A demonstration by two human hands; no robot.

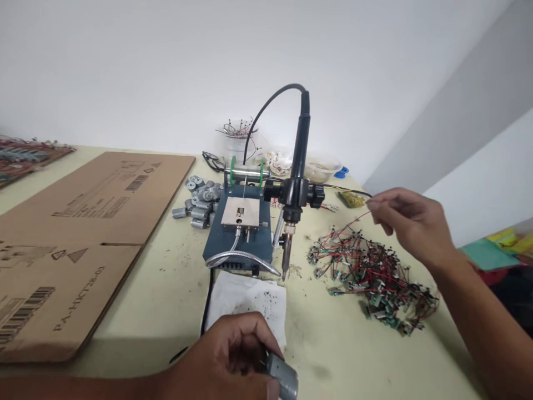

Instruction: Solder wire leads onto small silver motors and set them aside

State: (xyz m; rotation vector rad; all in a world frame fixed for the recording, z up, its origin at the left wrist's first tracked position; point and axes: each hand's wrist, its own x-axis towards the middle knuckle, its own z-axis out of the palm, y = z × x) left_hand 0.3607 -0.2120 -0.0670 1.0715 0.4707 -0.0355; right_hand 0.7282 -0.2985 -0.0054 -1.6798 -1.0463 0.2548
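Near the bottom of the head view, my left hand [237, 355] is closed around a small grey cylindrical motor [283, 375]. At the right, my right hand [410, 222] pinches the end of a thin red wire [353, 221]. That wire slants down to the left, above a heap of small green circuit boards with red and black wires [383, 283]. Between the hands stands a soldering iron [297, 161], clamped in a holder with its tip [285, 269] pointing down. Behind the iron sits a blue solder feeder [216, 239] carrying a solder spool [245, 171].
A pile of grey motors [202, 200] lies left of the feeder. Speckled white paper [250, 294] is in front of it. Flat cardboard [83, 233] covers the left of the table. Plastic tubs [320, 168] stand at the back by the wall, and a curved metal tube [245, 256] reaches toward the iron's tip.
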